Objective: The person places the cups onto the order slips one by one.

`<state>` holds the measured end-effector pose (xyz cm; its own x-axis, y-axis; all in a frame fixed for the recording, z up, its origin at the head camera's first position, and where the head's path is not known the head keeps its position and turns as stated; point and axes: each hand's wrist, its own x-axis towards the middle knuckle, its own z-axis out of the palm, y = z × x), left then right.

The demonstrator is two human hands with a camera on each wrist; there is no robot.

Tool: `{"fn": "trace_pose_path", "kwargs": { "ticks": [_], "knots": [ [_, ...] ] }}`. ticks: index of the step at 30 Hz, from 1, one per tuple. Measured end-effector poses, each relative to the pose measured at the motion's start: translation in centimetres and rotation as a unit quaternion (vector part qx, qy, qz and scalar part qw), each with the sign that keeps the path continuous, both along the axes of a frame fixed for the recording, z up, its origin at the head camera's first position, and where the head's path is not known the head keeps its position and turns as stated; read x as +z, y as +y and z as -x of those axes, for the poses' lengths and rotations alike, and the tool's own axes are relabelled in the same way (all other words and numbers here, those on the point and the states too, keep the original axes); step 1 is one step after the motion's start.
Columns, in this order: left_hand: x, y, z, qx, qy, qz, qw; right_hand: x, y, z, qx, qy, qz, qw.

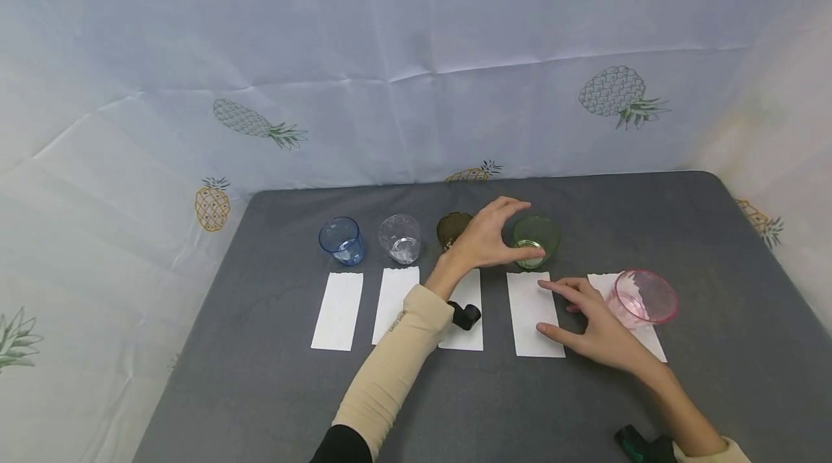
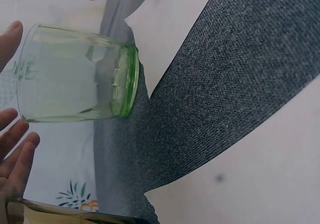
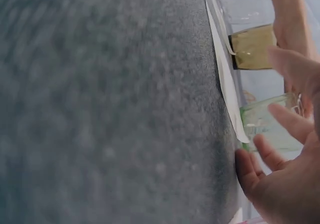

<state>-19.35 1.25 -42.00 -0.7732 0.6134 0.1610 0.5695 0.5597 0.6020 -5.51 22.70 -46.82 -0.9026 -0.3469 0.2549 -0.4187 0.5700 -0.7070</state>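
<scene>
- The green glass [image 1: 542, 228] lies just to the right of the left hand [image 1: 490, 235], in the gap between its thumb and fingers, so that hand is the nearer one.
- This glass appears upright, its long axis vertical and rim upward, on the tabletop [image 1: 273, 304] just beyond the far end of the fourth paper strip [image 1: 533, 318] from the left.
- The left hand is spread in a loose curve about the glass without a closed grip; whether any fingertip touches it, I cannot tell.
- The right hand [image 1: 594, 326] holds nothing: its fingers are extended and parted, fingertips over the right edge of the fourth strip, on the near side of the green glass and apart from it.
- The amber glass [image 1: 450, 224] stands to the left of the green one, partly hidden by the left hand.
- Farther left come the clear glass [image 1: 400, 239] and, at the row's end, the blue glass [image 1: 342, 240], each beyond the far end of its own paper strip.
- The pink glass [image 1: 650, 297] rests on the rightmost strip [image 1: 601, 281], right of the right hand.
- No contents can be made out in any of the glasses.
</scene>
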Motion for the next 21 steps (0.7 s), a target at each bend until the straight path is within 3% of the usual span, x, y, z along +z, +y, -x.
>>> {"fn": "trace_pose_path", "kwargs": {
  "ticks": [10,21],
  "knots": [
    [-0.1,0.2,-0.2,0.004,0.010,0.040,0.9992,-1.1,0.3,0.2,-0.006,-0.006,-0.008,0.9999],
    [0.0,0.5,-0.4,0.015,0.019,0.087,0.9959,-1.3,0.5,0.3,0.001,-0.022,-0.012,0.9997]
  ]
}}
